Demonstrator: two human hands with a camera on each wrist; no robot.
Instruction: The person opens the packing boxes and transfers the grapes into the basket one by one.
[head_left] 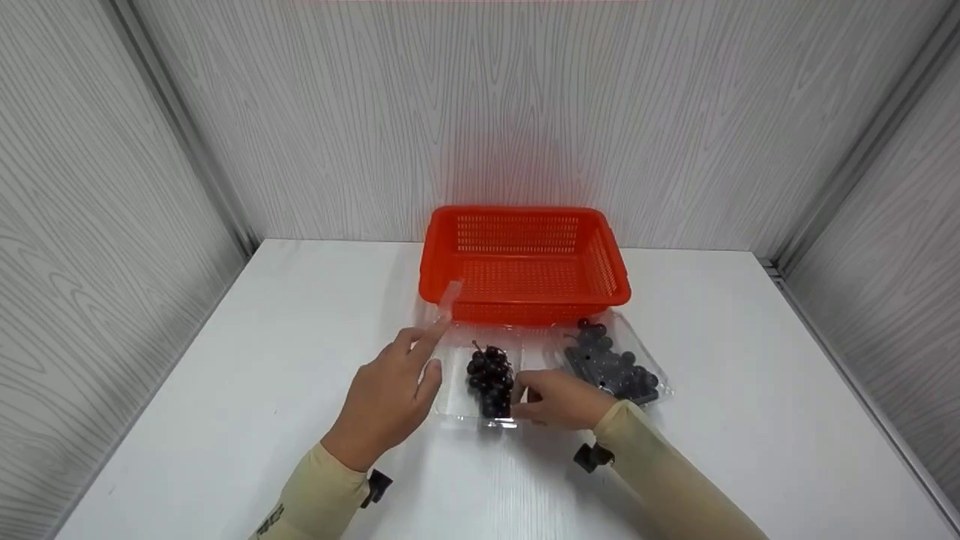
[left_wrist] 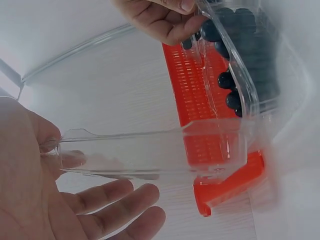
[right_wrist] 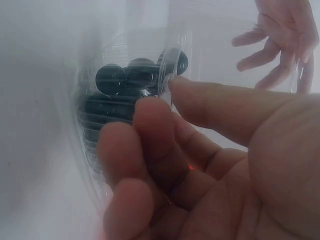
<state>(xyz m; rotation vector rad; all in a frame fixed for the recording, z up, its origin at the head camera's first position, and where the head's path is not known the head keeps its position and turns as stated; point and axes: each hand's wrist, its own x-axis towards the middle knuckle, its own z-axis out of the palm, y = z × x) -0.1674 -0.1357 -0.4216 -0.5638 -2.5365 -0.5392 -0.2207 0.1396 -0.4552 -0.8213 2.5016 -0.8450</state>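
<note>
A clear plastic clamshell box (head_left: 455,386) lies with its lid raised on the left side. Inside it is a bunch of dark grapes (head_left: 491,375). My left hand (head_left: 386,405) pinches the edge of the clear lid (left_wrist: 125,152) between thumb and forefinger, its other fingers loosely spread in the left wrist view. At the box's right side, my right hand (head_left: 562,397) pinches the rim between thumb and fingers, close to the grapes. Beside that hand, on the right, sits a second clear box (head_left: 619,334) with dark grapes in it.
A red plastic basket (head_left: 525,311) with perforated walls stands right behind the two boxes. All of it rests on a white table (head_left: 300,322), enclosed by pale wood-grain panels (head_left: 337,135) at the back and both sides.
</note>
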